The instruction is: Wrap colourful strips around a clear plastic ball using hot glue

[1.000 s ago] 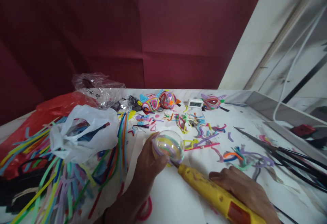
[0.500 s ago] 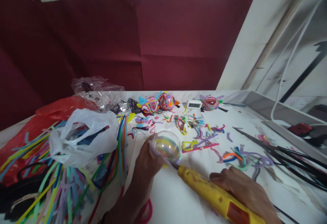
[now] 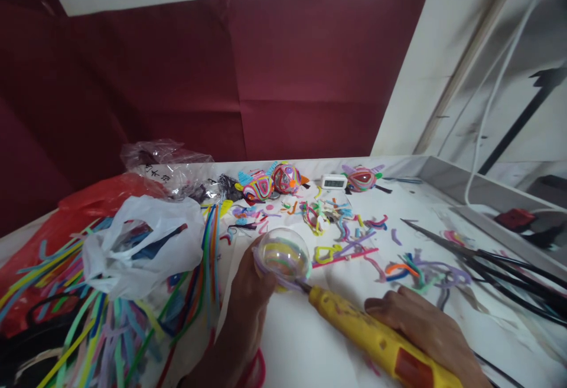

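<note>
Your left hand (image 3: 248, 293) fingers cup the clear ball (image 3: 282, 256); right hand (image 3: 425, 332) fingers wrap the yellow glue gun (image 3: 376, 341), tip touching ball, on counter (image 3: 301, 341).

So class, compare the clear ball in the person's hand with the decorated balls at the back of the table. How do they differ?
The clear ball is see-through with a few strips; the decorated balls are fully covered in colourful strips. The clear ball is held by the left hand, a yellow glue gun at it; the decorated balls lie untouched. Both look round.

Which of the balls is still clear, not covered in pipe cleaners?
The clear ball in the left hand; the three at the table's back edge are fully wrapped in colour.
</note>
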The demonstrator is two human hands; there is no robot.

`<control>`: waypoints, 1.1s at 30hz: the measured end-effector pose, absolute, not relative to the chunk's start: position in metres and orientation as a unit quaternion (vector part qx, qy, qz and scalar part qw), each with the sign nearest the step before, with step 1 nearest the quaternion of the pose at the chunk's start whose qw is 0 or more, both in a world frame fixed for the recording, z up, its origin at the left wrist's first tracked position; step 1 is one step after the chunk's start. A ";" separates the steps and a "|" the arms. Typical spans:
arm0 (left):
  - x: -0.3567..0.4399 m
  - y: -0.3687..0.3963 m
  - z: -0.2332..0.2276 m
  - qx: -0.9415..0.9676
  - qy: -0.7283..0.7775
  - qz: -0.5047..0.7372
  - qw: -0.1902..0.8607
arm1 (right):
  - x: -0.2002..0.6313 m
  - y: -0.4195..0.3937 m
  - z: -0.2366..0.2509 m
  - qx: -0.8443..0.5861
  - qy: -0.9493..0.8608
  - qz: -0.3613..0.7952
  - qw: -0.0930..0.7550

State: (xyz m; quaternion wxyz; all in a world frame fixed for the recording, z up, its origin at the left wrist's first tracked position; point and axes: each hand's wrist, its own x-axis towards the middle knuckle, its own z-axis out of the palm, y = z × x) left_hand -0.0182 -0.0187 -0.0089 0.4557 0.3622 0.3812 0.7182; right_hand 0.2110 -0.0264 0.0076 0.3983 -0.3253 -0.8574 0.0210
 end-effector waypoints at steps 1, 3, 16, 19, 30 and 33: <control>-0.017 -0.019 -0.006 0.355 0.372 0.721 0.465 | 0.211 -0.026 0.007 -0.323 -0.857 0.022 0.401; -0.015 -0.020 -0.003 0.342 0.351 0.724 0.485 | 0.211 -0.026 0.005 -0.320 -0.856 0.031 0.405; -0.014 -0.025 0.011 0.343 0.361 0.717 0.488 | 0.215 -0.020 0.003 -0.336 -0.853 0.003 0.399; -0.015 -0.024 0.009 0.344 0.363 0.717 0.485 | 0.215 -0.019 0.000 -0.326 -0.856 0.004 0.401; -0.031 -0.012 -0.016 0.393 0.426 0.698 0.421 | 0.208 -0.028 0.008 -0.325 -0.849 0.025 0.416; -0.032 -0.011 -0.019 0.400 0.429 0.697 0.413 | 0.204 -0.029 0.010 -0.326 -0.846 0.029 0.422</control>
